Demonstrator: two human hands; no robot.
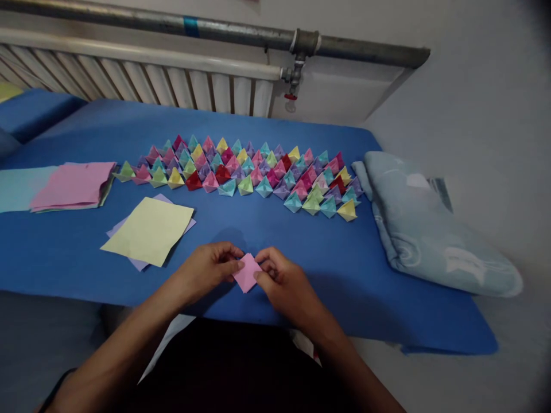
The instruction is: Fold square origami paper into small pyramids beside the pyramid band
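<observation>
A small pink folded paper (pixel 247 273), diamond-shaped with one corner pointing toward me, is held just above the near side of the blue surface. My left hand (pixel 215 265) pinches its left edge between thumb and fingers. On the opposite edge, my right hand (pixel 282 278) grips it with the thumb in front and the fingers curled behind. Left of my hands lies a yellow paper sheet (pixel 150 229), on top of a purple sheet (pixel 140 264) turned at an angle. Beyond them stand rows of folded paper boats (pixel 245 184) in many colours.
A stack of pink paper (pixel 75 184) lies at left, beside light blue paper (pixel 19 188). A folded grey-blue blanket (pixel 430 223) rests on the right end of the blue surface (pixel 365 275). Behind are a radiator (pixel 163 80), a metal pipe (pixel 241 35) and a red-handled valve (pixel 293 86).
</observation>
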